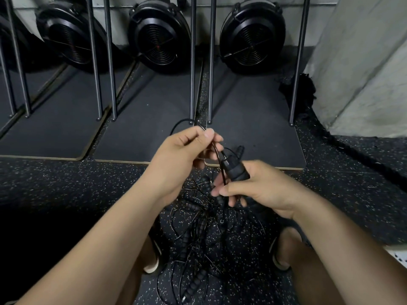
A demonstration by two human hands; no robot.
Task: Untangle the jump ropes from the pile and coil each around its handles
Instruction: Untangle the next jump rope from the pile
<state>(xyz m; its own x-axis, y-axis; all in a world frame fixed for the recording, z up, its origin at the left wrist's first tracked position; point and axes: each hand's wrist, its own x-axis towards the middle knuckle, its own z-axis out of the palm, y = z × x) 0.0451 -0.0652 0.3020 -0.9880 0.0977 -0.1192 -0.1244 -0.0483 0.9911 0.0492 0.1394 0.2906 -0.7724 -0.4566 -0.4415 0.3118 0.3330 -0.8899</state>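
Closest to you, between your left shoe [154, 258] and right shoe [279, 256], the pile of jump ropes [204, 234] lies on the speckled rubber floor [66, 183]. It is a loose nest of thin black cords with several ribbed foam handles poking through it. Just above the pile, your right hand [259, 190] is wrapped around a pair of black handles [235, 172], their top ends pointing up and away from you. Your left hand [182, 150] is a little farther out and higher, pinching the thin cord [217, 155] that leaves those handles between thumb and forefinger. The cord looks light, springy and slick, so it will likely try to uncoil and slide. Hold it close to the handle ends and keep some tension as you wrap. The foam handles look like the easy grip, being thicker and soft. Pulling hard on a cord would probably only tighten the tangle, so lift loops off one by one. Beyond your hands lie dark mats [141, 128], with metal posts [192, 62] standing on them. A thick rope [330, 137] trails along the floor on the right. Farthest off, round black fan wheels [158, 38] sit against the wall [363, 73].
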